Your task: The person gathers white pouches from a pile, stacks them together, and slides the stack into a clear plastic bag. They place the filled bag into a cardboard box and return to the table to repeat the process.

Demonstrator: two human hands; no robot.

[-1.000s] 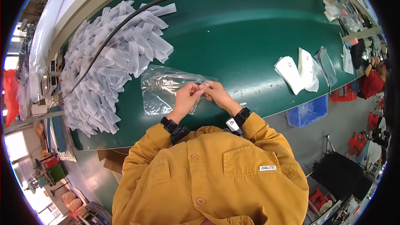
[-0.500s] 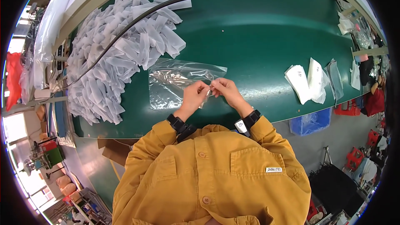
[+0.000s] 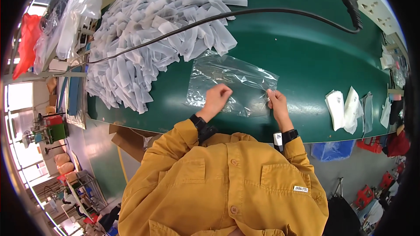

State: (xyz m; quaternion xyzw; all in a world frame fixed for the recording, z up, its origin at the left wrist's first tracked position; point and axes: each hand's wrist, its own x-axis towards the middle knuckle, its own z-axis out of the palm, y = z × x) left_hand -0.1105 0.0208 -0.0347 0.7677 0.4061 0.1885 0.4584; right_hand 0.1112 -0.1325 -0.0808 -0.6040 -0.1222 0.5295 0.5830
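So, clear bag [image 3: 245, 79] — edge btwn R fingers [image 3: 272, 99], L fingers [image 3: 225, 88] over.

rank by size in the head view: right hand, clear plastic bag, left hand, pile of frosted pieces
1. Pile of frosted pieces
2. Clear plastic bag
3. Left hand and right hand: too alike to rank

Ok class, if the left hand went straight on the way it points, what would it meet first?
Most likely the clear plastic bag, whose film spreads ahead of the left hand; one view leaves unclear whether it would touch or pass above.
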